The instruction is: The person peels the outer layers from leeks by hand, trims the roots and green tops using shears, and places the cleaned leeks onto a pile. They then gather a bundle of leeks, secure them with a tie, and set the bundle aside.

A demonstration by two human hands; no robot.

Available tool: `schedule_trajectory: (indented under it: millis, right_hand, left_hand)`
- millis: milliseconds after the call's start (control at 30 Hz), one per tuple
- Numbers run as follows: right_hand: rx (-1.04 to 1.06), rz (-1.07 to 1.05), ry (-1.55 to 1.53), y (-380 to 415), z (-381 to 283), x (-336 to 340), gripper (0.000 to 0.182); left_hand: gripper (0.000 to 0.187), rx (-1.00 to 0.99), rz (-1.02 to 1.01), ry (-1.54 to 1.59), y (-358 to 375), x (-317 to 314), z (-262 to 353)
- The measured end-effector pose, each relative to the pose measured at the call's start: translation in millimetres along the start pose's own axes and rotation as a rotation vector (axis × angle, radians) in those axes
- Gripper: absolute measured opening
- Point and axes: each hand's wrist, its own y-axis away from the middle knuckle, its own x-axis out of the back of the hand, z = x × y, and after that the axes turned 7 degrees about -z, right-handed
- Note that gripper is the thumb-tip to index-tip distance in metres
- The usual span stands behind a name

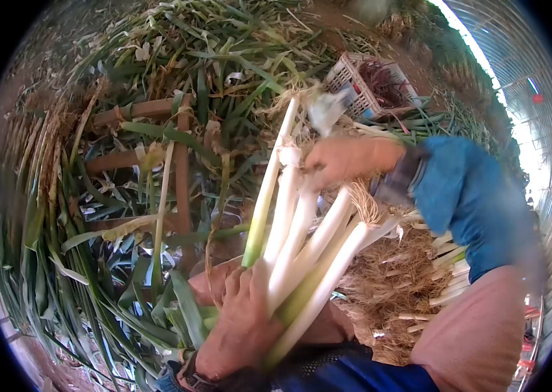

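Note:
Several white leek stalks (303,225) fan upward in front of me, with rootlets at their tops. My left hand (240,320) is wrapped round their lower part, where the white turns green. Near the upper ends, my right hand (348,160) is closed at the root ends of the middle stalks; its fingertips are partly hidden, so what they pinch cannot be made out. A blurred pale scrap (326,112) shows just above that hand. Both wrists have dark bands.
Untrimmed leeks (41,242) lean at the left beside a wooden frame (183,176). Leaf waste (178,46) covers the ground behind. A white crate (380,85) stands at the upper right. Rooty leeks (387,281) lie at the lower right beside my bare knee (472,326).

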Motion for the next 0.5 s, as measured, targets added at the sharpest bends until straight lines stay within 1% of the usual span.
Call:
schedule_trajectory:
  millis: [100,167,200,233,267,333,400,433,500]
  right_hand:
    - [-0.013,0.074,0.245,-12,-15,-34,0.036]
    - [-0.016,0.406,0.634,-22,56,-22,0.017]
    - [-0.162,0.564,0.576,-13,68,4,0.014]
    - [-0.315,0.585,0.636,-10,80,23,0.014]
    - [-0.028,0.564,0.382,-4,72,34,0.016]
    - [0.259,0.369,-0.200,-1,42,24,0.021]
    - [0.396,0.248,-0.243,-8,-21,-7,0.023]
    - [0.512,0.277,0.016,-11,-43,-20,0.022]
    - [0.395,0.234,0.347,-29,-52,-26,0.019]
  left_hand:
    - [0.074,0.008,-0.017,-0.022,3,3,4]
    - [0.075,0.005,-0.030,-0.023,4,4,6]
    - [0.076,-0.003,-0.028,-0.039,3,7,5]
    - [0.076,0.000,-0.014,-0.041,2,7,5]
    - [0.077,0.008,-0.010,-0.030,2,4,7]
    - [0.077,0.013,-0.034,0.028,2,5,8]
    - [0.077,0.003,-0.037,0.026,-1,7,8]
    - [0.077,-0.002,-0.037,0.007,0,6,8]
    - [0.075,0.007,-0.035,0.000,1,4,6]
